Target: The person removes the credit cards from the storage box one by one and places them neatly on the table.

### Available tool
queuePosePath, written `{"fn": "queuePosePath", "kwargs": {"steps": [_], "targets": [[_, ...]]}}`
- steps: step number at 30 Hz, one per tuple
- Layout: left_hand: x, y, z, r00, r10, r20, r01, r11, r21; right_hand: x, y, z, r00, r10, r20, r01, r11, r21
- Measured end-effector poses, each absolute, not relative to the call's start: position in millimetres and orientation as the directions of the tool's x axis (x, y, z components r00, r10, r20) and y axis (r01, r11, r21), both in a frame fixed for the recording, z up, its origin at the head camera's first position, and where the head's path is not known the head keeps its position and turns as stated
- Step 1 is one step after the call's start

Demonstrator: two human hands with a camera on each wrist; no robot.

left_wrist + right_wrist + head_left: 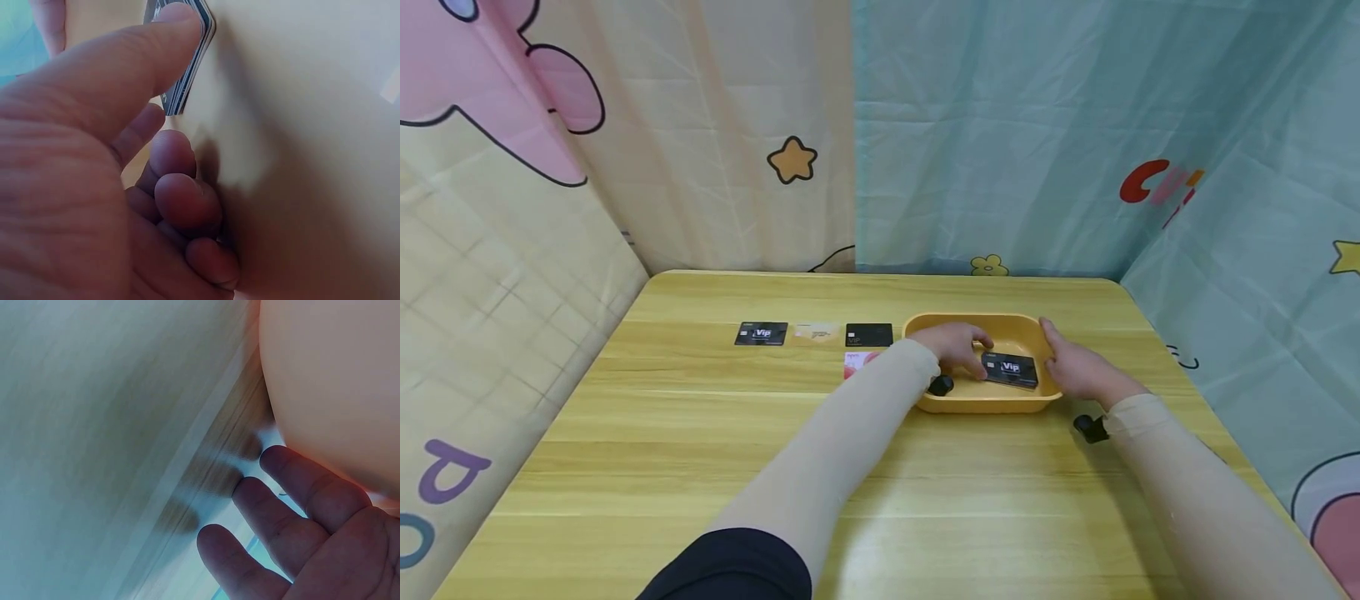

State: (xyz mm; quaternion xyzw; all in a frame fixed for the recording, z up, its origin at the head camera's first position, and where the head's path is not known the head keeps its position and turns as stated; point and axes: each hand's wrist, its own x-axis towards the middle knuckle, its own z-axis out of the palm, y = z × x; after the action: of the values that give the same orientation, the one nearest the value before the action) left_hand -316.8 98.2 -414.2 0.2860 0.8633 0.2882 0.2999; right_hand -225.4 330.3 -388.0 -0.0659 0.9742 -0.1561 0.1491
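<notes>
Left hand [951, 343]: your grip is half open, thumb and index apart; touch on the cards unclear.
VIP card stack [1011, 369]: just right of that grip, inside the yellow tray [981, 406].
Right hand [1082, 371]: your grip is loose, fingers outstretched at the tray's wall.
</notes>
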Motion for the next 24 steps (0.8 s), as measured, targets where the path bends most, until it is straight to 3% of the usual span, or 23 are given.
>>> {"fn": "queuePosePath", "kwargs": {"steps": [16, 24], "targets": [[-306, 95, -410, -0.662, 0.690, -0.293, 0.449, 0.678, 0.582, -225, 331, -391, -0.953, -0.180, -0.243, -0.097, 0.943, -0.317], [-306, 97, -408, -0.675, 0.671, -0.306, 0.438, 0.699, 0.566, -225, 330, -389, -0.952, -0.180, -0.248, -0.098, 0.946, -0.311]]}}
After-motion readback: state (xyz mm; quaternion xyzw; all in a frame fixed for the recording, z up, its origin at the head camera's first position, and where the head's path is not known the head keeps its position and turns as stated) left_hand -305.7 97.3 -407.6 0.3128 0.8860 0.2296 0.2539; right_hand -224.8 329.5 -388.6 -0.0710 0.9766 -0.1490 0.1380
